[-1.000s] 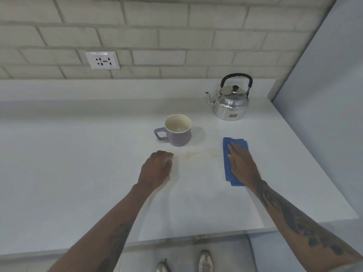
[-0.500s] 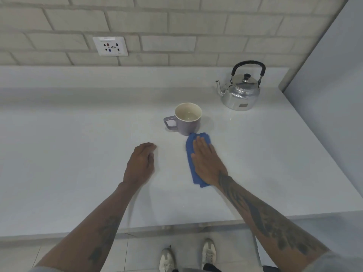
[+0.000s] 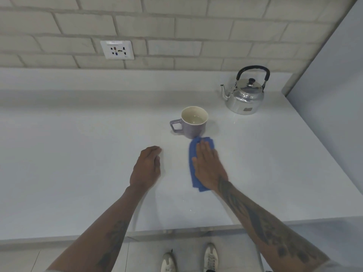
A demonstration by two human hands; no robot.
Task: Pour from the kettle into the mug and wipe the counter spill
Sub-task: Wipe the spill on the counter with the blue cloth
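A purple mug (image 3: 193, 124) with a cream inside stands on the white counter (image 3: 78, 163), handle to the left, some liquid in it. A shiny metal kettle (image 3: 244, 96) with a black handle stands at the back right, spout pointing left. My right hand (image 3: 208, 165) lies flat on a folded blue cloth (image 3: 193, 154), pressing it to the counter just in front of the mug; the cloth's far end touches the mug's base. My left hand (image 3: 147, 166) rests on the counter to the left of the cloth, fingers curled, holding nothing.
A brick wall with a white socket (image 3: 117, 49) runs along the back. A grey panel (image 3: 334, 95) borders the counter on the right. The counter's front edge (image 3: 176, 231) is near me, with my shoes (image 3: 210, 257) on the floor below.
My right hand slid the blue cloth left, from the spot in front of the kettle to the mug's base. The brownish spill streak seen earlier no longer shows. My left hand barely moved.
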